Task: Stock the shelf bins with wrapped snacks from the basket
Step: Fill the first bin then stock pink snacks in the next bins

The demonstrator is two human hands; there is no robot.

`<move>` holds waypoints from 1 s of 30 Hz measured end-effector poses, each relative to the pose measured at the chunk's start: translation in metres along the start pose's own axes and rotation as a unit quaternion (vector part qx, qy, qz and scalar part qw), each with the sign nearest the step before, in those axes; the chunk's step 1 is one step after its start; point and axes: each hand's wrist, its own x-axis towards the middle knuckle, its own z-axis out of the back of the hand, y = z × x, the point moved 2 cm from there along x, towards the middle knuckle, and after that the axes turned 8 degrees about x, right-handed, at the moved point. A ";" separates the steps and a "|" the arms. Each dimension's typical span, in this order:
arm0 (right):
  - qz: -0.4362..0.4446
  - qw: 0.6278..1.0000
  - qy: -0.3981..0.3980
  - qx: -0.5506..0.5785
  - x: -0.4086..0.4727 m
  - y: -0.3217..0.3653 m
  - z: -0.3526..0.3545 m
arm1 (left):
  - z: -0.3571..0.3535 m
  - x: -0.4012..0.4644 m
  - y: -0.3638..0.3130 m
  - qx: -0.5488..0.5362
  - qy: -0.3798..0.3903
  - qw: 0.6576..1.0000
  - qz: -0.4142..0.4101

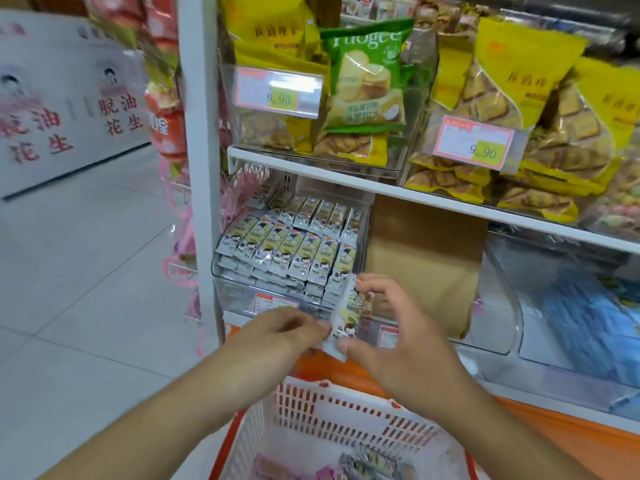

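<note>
At the far left of the frame stands a white board [69, 98] printed with red characters, above a pale tiled floor [86, 271]. Just right of it, along the white shelf upright [199, 133], hang blurred red and pink packets [166, 109]. In the lower left, the left hand [280, 332] reaches in from the bottom, its fingers pinching the lower left edge of a wrapped snack [349, 320], a small silvery packet with a yellow panel and a cartoon figure. That snack is held up in the lower middle of the frame, just in front of the clear shelf bin [235, 289], which is filled with neat rows of matching packets [291, 244]. The right hand [398, 337] grips the same snack from the right, fingertips curled over its top edge and thumb at its bottom corner. Directly below both hands, at the bottom centre, sits the white basket [346, 410] with red trim, and a few more wrapped packets [363, 465] lie in its bottom. In the upper middle, a bin holds yellow biscuit bags and a green bag [367, 77], with a price tag [278, 91] reading 9.90. Right of the filled bin stands a brown cardboard piece [426, 265]. At the upper right lie more yellow bags [519, 98] behind a second price tag [476, 143], and at the lower right a clear bin holds blurred blue packets [585, 327].
</note>
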 end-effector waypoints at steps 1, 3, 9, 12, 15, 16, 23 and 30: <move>0.004 1.000 -0.003 -0.003 0.014 0.006 -0.002 | 0.012 0.005 0.003 0.062 -0.053 0.997 -0.003; 0.010 1.000 0.004 -0.008 0.048 0.016 -0.010 | 0.036 0.015 0.014 0.154 -0.152 0.976 -0.009; -0.008 0.999 0.036 -0.034 0.158 0.036 -0.042 | 0.067 0.050 0.051 0.199 -0.220 0.955 0.029; -0.033 0.996 0.046 -0.073 0.201 0.044 -0.055 | 0.068 0.061 0.061 0.171 -0.210 0.962 0.031; -0.084 0.984 0.086 -0.128 0.231 0.047 -0.064 | 0.068 0.069 0.068 0.157 -0.196 0.967 0.036; -0.100 0.981 0.100 -0.132 0.238 0.047 -0.068 | 0.067 0.071 0.070 0.155 -0.189 0.969 0.035; -0.061 0.984 0.067 -0.151 0.276 0.041 -0.085 | 0.065 0.075 0.072 0.142 -0.164 0.976 0.031; -0.053 0.987 0.075 -0.135 0.272 0.035 -0.084 | 0.063 0.074 0.068 0.158 -0.170 0.972 0.036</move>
